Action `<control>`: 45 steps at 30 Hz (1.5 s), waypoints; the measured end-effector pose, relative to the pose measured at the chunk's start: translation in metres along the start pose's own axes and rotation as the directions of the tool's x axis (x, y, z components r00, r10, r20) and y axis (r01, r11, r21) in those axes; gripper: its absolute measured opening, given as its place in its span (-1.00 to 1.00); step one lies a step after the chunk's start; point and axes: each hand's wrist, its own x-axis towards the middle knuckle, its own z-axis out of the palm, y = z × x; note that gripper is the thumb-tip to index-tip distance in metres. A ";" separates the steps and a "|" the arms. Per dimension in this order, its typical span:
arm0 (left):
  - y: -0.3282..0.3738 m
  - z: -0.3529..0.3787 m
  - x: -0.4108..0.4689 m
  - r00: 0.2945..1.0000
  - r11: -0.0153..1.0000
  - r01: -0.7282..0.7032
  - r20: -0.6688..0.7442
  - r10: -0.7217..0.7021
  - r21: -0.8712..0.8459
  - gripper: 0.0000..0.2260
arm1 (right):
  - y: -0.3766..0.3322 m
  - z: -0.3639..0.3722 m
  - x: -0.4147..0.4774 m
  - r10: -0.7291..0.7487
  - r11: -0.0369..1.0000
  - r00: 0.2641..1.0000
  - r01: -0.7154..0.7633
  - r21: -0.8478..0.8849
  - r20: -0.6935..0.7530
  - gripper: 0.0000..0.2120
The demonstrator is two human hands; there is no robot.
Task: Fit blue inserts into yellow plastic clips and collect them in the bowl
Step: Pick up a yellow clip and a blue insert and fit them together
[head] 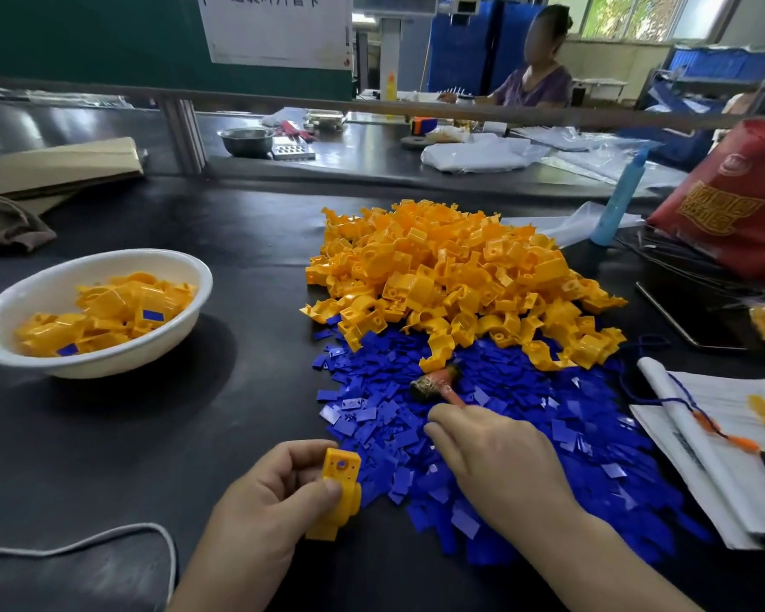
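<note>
- Dark table (221, 435) in a busy work room, with another person sitting at a far bench.
- The left hand (266, 492) grips one yellow clip (339, 483) between thumb and fingers, low down near the front of the table.
- The right hand (500, 461) rests on the blue inserts (592, 417), with its fingers bent down into them.
- A small hammer (433, 382) lies there too, and its handle runs under those fingers. I cannot tell if the hand holds the hammer, an insert, or nothing.
- The two hands are apart, with blue bits between them.
- The big heap of yellow clips (451, 276) sits behind the blue ones and touches them.
- The white bowl (120, 366) is off to the left, well apart from both heaps, with finished clips inside.
- What could go wrong: the blue bits lie flat on top of each other, so the fingers may lift two at once or slip off.
- An insert pushed in crooked may jam.
- A bump could make yellow clips slide down over the blue pile.
- Room to move: the table is open between the left hand and the bowl, so that way looks easy.
- On the right, a stack of papers (716, 439) sits just beside the blue pile, so it is tight there.
- A grey cord (107, 534) lies near the left arm and could catch.
</note>
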 end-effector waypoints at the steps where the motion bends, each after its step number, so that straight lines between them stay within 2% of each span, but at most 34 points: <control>1: 0.001 0.001 -0.001 1.000 1.000 0.003 -0.005 -0.003 0.002 -0.77 | 0.000 -0.002 0.000 0.012 0.999 1.000 -0.011 0.041 -0.021 -0.64; 3: 0.002 0.002 -0.002 1.000 1.000 0.012 -0.018 -0.012 0.011 -0.73 | 0.000 -0.005 0.001 0.049 0.989 0.998 -0.043 0.143 -0.038 -0.69; 8: 0.003 0.007 0.000 0.999 1.000 0.022 -0.043 -0.023 -0.022 -0.78 | 0.001 -0.010 0.002 0.085 0.951 0.992 -0.054 0.305 -0.089 -0.80; 12: 0.007 0.013 -0.001 0.999 0.997 0.001 -0.037 -0.003 -0.073 -0.78 | 0.003 -0.010 0.000 0.099 0.938 0.990 -0.060 0.342 -0.100 -0.86; 15: 0.009 0.020 -0.003 1.000 0.997 -0.015 -0.008 0.015 -0.081 -0.71 | 0.005 -0.012 0.000 0.099 0.944 0.989 -0.059 0.324 -0.107 -0.85; 18: 0.010 0.027 -0.002 1.000 0.997 -0.010 0.012 0.011 -0.083 -0.79 | 0.003 -0.017 -0.003 0.145 0.895 0.986 -0.096 0.436 -0.081 -0.89; 20: 0.011 0.031 -0.003 1.000 0.997 -0.002 0.026 0.004 -0.080 -0.79 | -0.001 -0.021 -0.008 0.227 0.748 0.974 -0.179 0.639 0.007 -0.88; 22: 0.011 0.035 -0.003 1.000 0.995 0.010 0.030 -0.007 -0.095 -0.78 | -0.007 -0.026 -0.014 0.270 0.492 0.950 -0.277 0.825 0.158 -0.82; 24: 0.010 0.039 -0.004 0.999 0.994 0.017 0.029 -0.014 -0.104 -0.77 | -0.013 -0.029 -0.020 0.254 0.272 0.932 -0.325 0.906 0.258 -0.82; 26: 0.009 0.040 -0.004 0.999 0.995 0.013 0.039 -0.009 -0.104 -0.76 | -0.019 -0.031 -0.025 0.242 0.148 0.927 -0.326 0.934 0.286 -0.81; 27: 0.009 0.041 -0.005 0.999 0.994 0.008 0.046 -0.003 -0.111 -0.74 | -0.022 -0.031 -0.027 0.238 0.127 0.929 -0.318 0.940 0.282 -0.78; 29: 0.010 0.041 -0.007 0.998 0.993 -0.002 0.068 0.010 -0.115 -0.67 | -0.026 -0.030 -0.030 0.228 0.200 0.939 -0.304 0.931 0.258 -0.78; 31: 0.013 0.042 -0.010 0.996 0.993 -0.011 0.086 0.021 -0.113 -0.58 | -0.029 -0.030 -0.031 0.202 0.360 0.959 -0.261 0.896 0.198 -0.80; 34: 0.015 0.042 -0.013 0.996 0.991 -0.029 0.078 0.040 -0.128 -0.63 | -0.032 -0.033 -0.033 0.141 0.566 0.989 -0.119 0.816 0.046 -0.83; 36: 0.016 0.043 -0.015 0.997 0.989 -0.035 0.069 0.046 -0.146 -0.66 | -0.034 -0.035 -0.033 0.100 0.623 0.994 -0.037 0.781 -0.032 -0.84; 39: 0.016 0.047 -0.018 0.996 0.985 -0.043 0.065 0.055 -0.169 -0.74 | -0.036 -0.033 -0.033 0.088 0.643 0.992 0.010 0.766 -0.088 -0.85; 42: 0.015 0.047 -0.020 0.996 0.988 -0.065 0.056 0.074 -0.142 -0.79 | -0.038 -0.028 -0.035 0.139 0.622 0.989 -0.047 0.781 -0.051 -0.83; 45: 0.012 0.045 -0.020 0.996 0.991 -0.079 0.038 0.084 -0.104 -0.81 | -0.036 -0.022 -0.035 0.203 0.487 0.972 -0.202 0.850 0.115 -0.76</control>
